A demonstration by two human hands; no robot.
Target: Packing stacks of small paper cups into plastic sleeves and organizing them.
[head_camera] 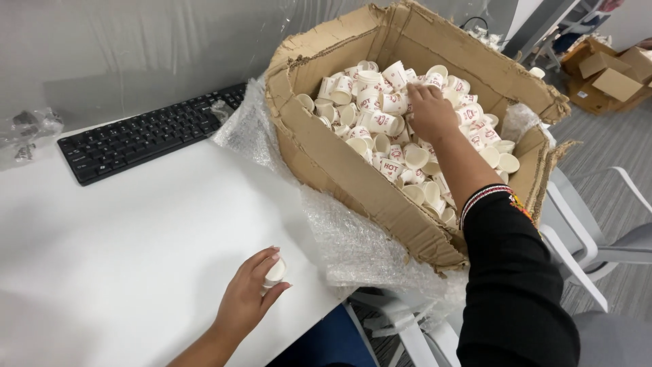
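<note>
The box [319, 153] is rough brown cardboard with torn edges. The cups [380, 122] look like matt paper. Clear bubble wrap [353, 245] shines faintly on the smooth white table [136, 238].

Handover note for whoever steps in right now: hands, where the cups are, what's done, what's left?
Left hand: closed around a small white paper cup, held over the white table near its front edge.
Right hand: down in the torn cardboard box, fingers on the loose cups; grip can't be told.
Box sits on bubble wrap, right of the black keyboard.
Done: one cup out, in the left hand.
Left: the box is still heaped with cups.
</note>
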